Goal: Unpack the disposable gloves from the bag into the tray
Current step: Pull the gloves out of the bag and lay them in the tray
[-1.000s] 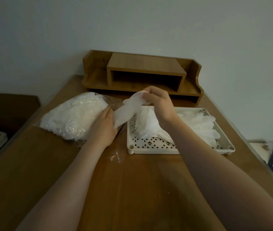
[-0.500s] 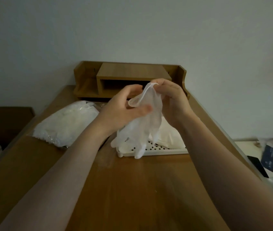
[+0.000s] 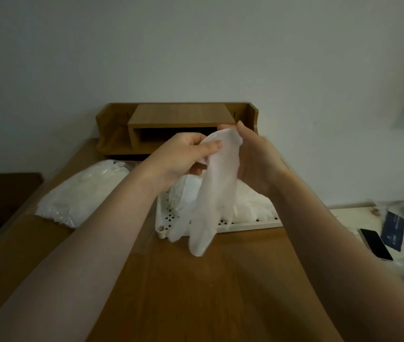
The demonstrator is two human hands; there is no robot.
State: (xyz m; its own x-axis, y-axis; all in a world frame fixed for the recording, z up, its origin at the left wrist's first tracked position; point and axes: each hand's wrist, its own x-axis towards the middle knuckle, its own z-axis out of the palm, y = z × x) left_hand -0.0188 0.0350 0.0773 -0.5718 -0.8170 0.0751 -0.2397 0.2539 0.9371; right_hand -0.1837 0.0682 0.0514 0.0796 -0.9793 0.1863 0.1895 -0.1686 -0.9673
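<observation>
Hands meet above the middle of the wooden counter [image 3: 196,292], both gripping a single white disposable glove [image 3: 217,191] by its cuff. The left hand [image 3: 183,156] pinches the cuff's left edge between thumb and curled fingers, thumb lying across the top of the material. The right hand [image 3: 257,164] holds the cuff's right edge, its fingers mostly hidden behind the glove. The glove hangs straight down from the two hands, cuff up, its limp fingers dangling in front of the near edge of the tray [image 3: 163,225] and clear of the counter surface.

The tray is white with a perforated floor and sits on the counter directly behind the hanging glove. A loose heap of white gloves [image 3: 252,206] already lies in it, partly covered by the right forearm. To the left of the tray, well apart from the hands, the clear plastic bag [image 3: 79,193] lies on its side, bulging with more white gloves.

At the back of the counter, against the wall, stands a wooden desk organiser [image 3: 176,124] with an open slot. Off to the right, on a lower pale surface, lie a phone [image 3: 376,244] face up and a dark blue packet [image 3: 393,230].
</observation>
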